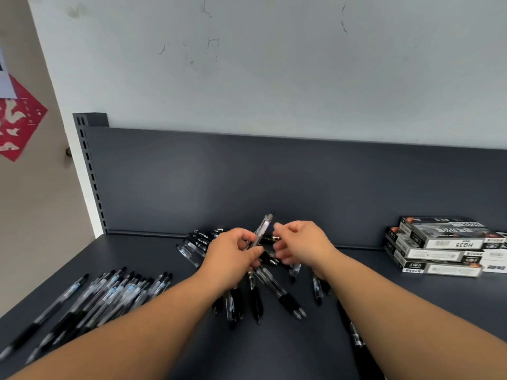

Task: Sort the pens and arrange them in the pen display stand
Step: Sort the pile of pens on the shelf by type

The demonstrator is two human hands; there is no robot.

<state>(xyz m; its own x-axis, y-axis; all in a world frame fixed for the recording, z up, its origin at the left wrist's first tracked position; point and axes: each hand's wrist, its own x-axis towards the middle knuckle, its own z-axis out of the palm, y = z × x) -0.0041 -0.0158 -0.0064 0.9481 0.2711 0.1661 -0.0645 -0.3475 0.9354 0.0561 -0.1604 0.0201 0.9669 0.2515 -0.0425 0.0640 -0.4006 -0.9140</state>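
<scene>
Left hand (233, 253) pinches a pen (262, 229); right hand (301, 242) loosely curled, empty; boxes (444, 242) closed.

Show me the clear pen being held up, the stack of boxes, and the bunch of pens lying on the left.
clear pen (262, 230), head view, middle of its see-through barrel.
stack of boxes (450, 233), head view, top face of the uppermost box.
bunch of pens (109, 296), head view, a barrel mid-bunch.
</scene>
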